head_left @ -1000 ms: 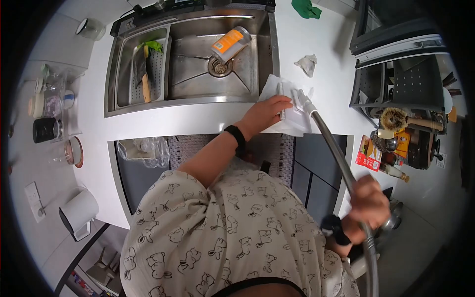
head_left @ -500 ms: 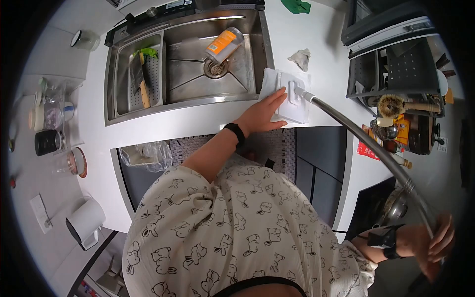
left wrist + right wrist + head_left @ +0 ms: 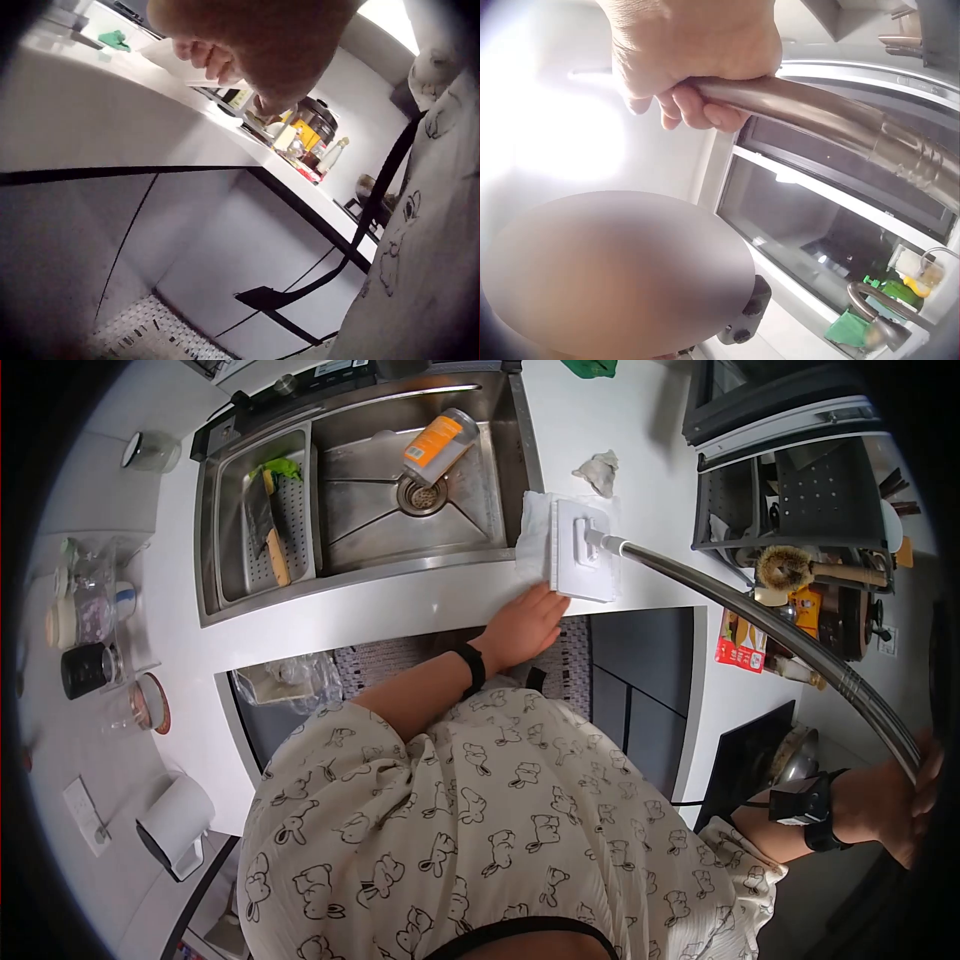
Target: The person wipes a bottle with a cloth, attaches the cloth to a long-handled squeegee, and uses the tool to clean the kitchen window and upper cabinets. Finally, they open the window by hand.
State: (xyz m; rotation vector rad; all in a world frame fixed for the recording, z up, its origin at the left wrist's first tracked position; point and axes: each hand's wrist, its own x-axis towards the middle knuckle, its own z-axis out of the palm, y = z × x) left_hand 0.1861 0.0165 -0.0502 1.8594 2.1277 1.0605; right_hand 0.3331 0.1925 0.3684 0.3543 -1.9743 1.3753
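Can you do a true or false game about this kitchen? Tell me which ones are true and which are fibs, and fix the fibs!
1. The right hand grips the shiny metal pole. True.
2. The bottle in the sink has a purple label. False: its label is orange.
3. A knife lies in the small tray with holes. True.
4. The left hand is reaching into the sink. False: the left hand is by the near edge of the flat white head on the pole.
5. The green cloth lies on the white counter. True.
6. The bottle stands upright. False: it lies on its side.
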